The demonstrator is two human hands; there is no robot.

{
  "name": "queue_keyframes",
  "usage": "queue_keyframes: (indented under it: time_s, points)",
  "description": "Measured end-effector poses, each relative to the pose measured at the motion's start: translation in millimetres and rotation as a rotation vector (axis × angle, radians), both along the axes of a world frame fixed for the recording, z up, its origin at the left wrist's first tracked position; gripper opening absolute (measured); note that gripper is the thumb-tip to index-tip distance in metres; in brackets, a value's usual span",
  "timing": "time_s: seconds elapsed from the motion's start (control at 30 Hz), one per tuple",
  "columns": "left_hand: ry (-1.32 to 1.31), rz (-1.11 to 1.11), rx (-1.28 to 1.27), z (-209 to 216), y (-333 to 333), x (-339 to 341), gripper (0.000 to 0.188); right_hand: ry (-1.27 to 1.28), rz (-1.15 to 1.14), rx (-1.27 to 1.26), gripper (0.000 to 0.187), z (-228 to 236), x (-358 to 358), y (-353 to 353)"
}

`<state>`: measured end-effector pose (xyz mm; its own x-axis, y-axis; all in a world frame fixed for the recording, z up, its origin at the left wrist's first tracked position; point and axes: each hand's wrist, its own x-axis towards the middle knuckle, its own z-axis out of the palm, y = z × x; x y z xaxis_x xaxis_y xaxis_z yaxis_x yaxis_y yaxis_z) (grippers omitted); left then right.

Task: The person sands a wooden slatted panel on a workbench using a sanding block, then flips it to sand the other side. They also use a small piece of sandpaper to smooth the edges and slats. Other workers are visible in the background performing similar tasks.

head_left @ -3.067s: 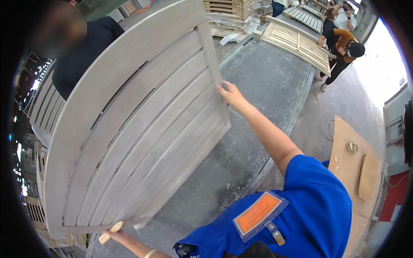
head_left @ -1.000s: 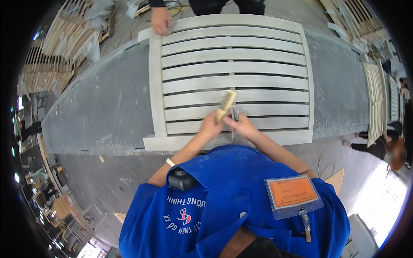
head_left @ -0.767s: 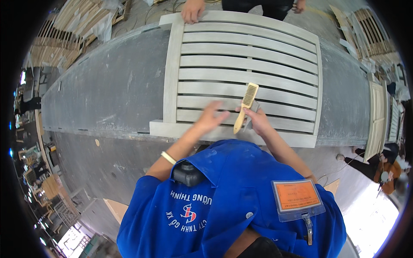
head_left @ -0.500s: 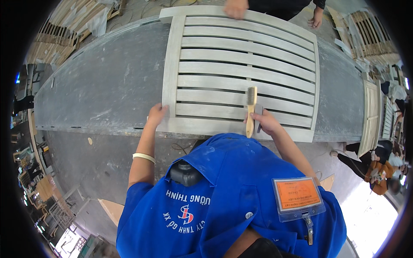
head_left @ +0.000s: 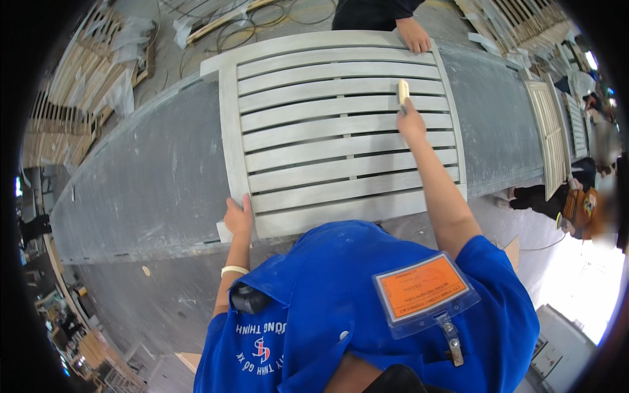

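A pale grey-washed slatted wooden panel lies flat on the long grey table in front of me. My right hand reaches over its right half, closed round a wooden-handled brush. The brush's pale wood faces up, and its bristles are hidden now. A dark grey flat piece shows beside the handle in the same hand; its kind I cannot make out. At the panel's near left corner, my left hand grips the side rail, thumb on the wood.
The grey table stretches to both sides. Across it, a person in dark clothes rests a hand on the panel's far edge. Stacked slatted panels stand far left, others at right. Cables lie on the floor beyond.
My right hand has moved away from me, carrying the brush from the panel's near edge over the right slats. The other person's hand now rests at the panel's far right corner. My view has shifted.
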<state>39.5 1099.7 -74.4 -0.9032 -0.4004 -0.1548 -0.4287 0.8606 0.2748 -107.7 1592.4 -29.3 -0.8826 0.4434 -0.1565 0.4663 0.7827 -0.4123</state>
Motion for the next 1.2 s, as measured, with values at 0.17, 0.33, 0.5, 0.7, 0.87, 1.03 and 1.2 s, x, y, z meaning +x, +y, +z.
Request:
queue_keyframes:
  time_s: [0.17, 0.33, 0.5, 0.7, 0.87, 1.03, 1.2]
  points:
    - [-0.002, 0.005, -0.014, -5, 0, 0, 0.055, -0.112, 0.448, 0.07, 0.049, -19, -6, -130]
    - [0.023, -0.023, -0.038, -3, 0, 1, 0.054, -0.182, 0.391, 0.189, 0.058, -4, 7, -70]
    - [-0.002, -0.008, -0.042, 6, 7, -1, 0.052, -0.051, 0.155, 0.07, 0.062, -18, 8, -58]
    - [-0.03, -0.014, -0.017, 7, 3, -2, 0.053, -0.072, 0.317, 0.117, 0.063, -27, 0, -55]
    - [-0.028, 0.031, -0.029, -12, -7, 7, 0.061, -0.119, -0.056, 0.031, 0.043, -14, 15, 11]
    - [0.069, 0.08, 0.038, -13, -16, 8, 0.064, -0.16, 0.456, -0.077, 0.055, -25, 1, -78]
    - [-0.199, -0.034, 0.319, -3, -52, -13, 0.072, -0.212, 0.201, 0.046, 0.062, 7, 8, -6]
